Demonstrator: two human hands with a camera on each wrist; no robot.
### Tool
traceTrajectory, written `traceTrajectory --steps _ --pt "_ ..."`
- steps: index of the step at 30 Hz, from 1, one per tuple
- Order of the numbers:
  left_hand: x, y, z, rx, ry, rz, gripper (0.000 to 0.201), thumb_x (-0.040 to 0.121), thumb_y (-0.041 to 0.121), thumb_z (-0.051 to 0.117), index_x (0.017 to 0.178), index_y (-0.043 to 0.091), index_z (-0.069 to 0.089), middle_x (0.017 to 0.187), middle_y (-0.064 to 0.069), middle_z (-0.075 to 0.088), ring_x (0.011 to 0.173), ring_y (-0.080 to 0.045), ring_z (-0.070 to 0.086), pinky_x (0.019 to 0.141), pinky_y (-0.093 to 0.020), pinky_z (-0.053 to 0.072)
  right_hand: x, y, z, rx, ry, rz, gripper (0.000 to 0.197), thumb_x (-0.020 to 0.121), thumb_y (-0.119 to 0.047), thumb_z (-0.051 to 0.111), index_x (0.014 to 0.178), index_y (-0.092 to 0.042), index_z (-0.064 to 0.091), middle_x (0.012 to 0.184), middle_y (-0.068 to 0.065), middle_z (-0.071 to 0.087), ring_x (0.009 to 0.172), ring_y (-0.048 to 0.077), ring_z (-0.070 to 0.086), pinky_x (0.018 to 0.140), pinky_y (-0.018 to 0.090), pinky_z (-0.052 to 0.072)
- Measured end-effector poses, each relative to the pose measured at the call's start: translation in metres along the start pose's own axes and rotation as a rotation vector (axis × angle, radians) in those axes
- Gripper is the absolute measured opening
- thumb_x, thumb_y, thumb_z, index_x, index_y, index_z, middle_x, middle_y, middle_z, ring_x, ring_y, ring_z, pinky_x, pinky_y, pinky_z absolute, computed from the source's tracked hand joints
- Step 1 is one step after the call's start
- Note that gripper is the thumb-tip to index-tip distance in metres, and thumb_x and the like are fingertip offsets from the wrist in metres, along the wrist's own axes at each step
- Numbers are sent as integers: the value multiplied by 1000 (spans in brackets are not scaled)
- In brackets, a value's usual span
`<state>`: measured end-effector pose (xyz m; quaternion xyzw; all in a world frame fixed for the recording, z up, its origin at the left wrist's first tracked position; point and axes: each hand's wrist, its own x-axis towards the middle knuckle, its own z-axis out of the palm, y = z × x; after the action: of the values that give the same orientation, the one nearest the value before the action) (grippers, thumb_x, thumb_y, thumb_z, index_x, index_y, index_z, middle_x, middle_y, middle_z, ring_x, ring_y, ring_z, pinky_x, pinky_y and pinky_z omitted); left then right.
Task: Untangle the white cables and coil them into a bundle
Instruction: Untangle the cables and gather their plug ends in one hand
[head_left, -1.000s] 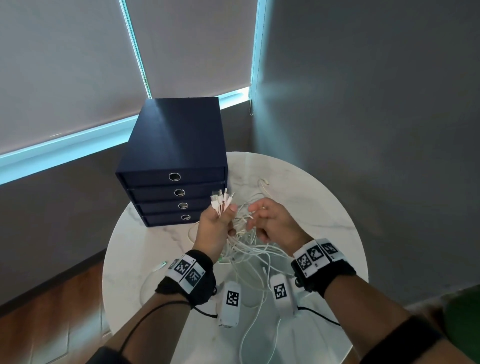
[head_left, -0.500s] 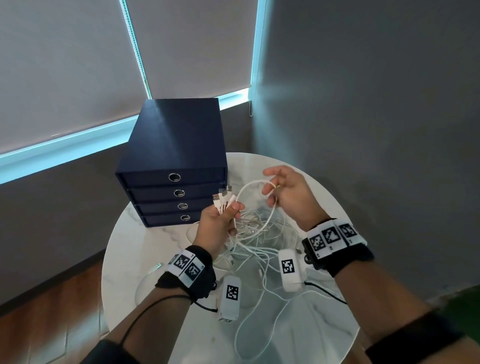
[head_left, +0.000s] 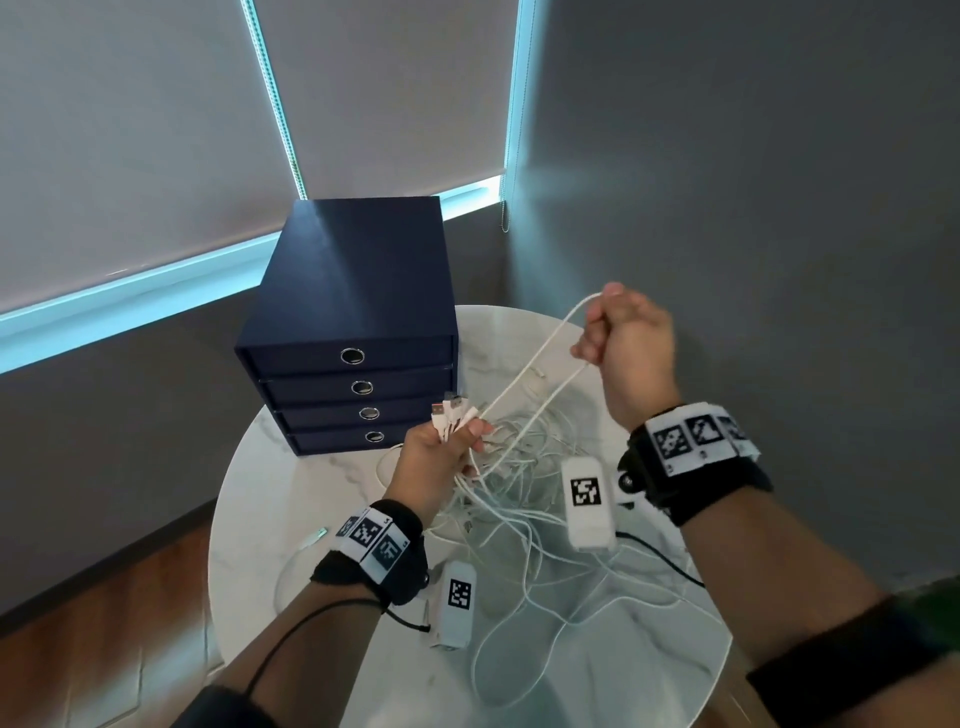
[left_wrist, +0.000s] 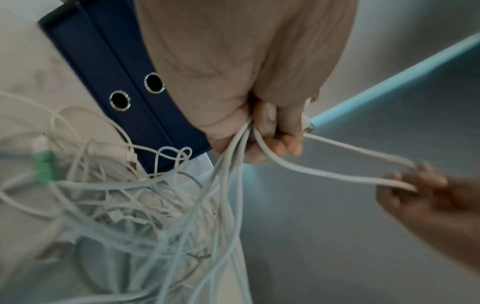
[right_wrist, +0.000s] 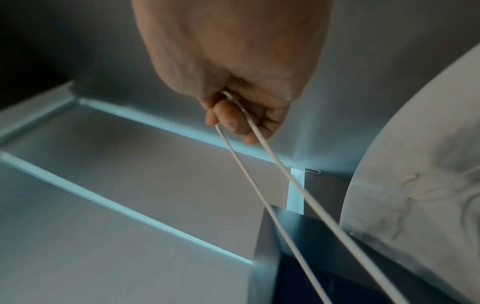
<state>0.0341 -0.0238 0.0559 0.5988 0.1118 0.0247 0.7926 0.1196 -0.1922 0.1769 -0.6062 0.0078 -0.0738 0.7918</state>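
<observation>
A tangle of white cables (head_left: 519, 499) lies on the round marble table (head_left: 270, 499). My left hand (head_left: 441, 447) grips several cables just below their plugs (head_left: 452, 413), which stick up from the fist; the strands (left_wrist: 233, 156) hang from it. My right hand (head_left: 623, 338) is raised to the right and grips a loop of one cable (head_left: 540, 353); its two strands (right_wrist: 272, 185) run taut down to the left hand. The loop (left_wrist: 350, 164) shows stretched between both hands.
A dark blue drawer box (head_left: 353, 322) with ring pulls stands at the table's back left, close to my left hand. Grey walls and window blinds (head_left: 156, 130) enclose the corner. Wooden floor (head_left: 104, 623) lies to the left. Cable loops reach the table's near edge.
My right hand has pinched a loop out of the tangle and pulled it up and to the right, drawing it taut. The left hand stays put, holding the plug ends.
</observation>
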Motion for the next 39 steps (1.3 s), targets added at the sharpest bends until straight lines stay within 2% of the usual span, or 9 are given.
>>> traceTrajectory --steps 4,7,9,11,14,18,24,34,39 --pt "6 5 4 -115 36 25 22 101 11 52 88 5 68 67 0 53 54 -9 47 51 -22 44 12 0 -16 -55 155 18 34 100 -10 40 70 -10 58 52 3 44 39 16 39 50 27 43" --pt "11 5 2 -60 43 32 23 102 13 52 89 3 69 63 2 50 50 -11 38 47 -24 40 19 23 -36 -893 25 11 30 86 -2 44 107 -8 65 101 14 64 90 31 64 80 39 51" --pt "12 4 4 47 23 26 23 101 12 55 88 2 70 61 2 50 49 -13 37 45 -24 38 7 34 -41 -1447 -140 -70 50 84 -7 51 134 -9 47 133 14 47 122 38 45 98 48 44" --pt "13 4 8 138 -8 17 23 99 13 57 86 2 72 61 1 50 49 -12 39 44 -25 37 -10 42 -37 -1600 -383 -308 54 87 -20 57 139 -17 42 140 7 45 127 31 41 101 48 42" --pt "12 4 13 164 -6 9 23 97 13 60 91 -7 70 61 -2 51 49 -12 40 43 -25 35 -29 47 -23 -1377 -780 -292 19 95 -30 48 96 -20 64 101 7 70 94 26 63 84 38 49" --pt "11 3 8 158 14 2 20 98 12 60 85 0 70 60 -2 51 48 -13 39 44 -27 35 -29 47 -13 -697 -667 134 32 98 -12 42 77 -7 65 54 10 61 51 30 63 58 38 51" --pt "7 2 10 191 -42 33 18 98 14 60 86 7 72 62 -2 55 47 -10 39 45 -26 36 -29 48 -8 -1030 -790 -1 25 96 -18 49 74 -17 61 52 -8 61 47 12 61 57 34 53" --pt "-1 -34 -14 140 5 -84 21 99 16 59 90 6 75 65 1 57 43 -5 38 43 -23 34 19 -26 -13 -67 70 -234 35 94 4 42 71 -15 60 47 -4 46 44 12 43 46 20 39" --pt "-6 -46 -31 80 163 -106 24 97 18 62 79 5 71 61 -2 58 46 -15 42 44 -23 34 47 -45 -51 -86 319 -140 33 93 2 37 74 -11 60 49 -2 49 40 11 49 42 22 39"
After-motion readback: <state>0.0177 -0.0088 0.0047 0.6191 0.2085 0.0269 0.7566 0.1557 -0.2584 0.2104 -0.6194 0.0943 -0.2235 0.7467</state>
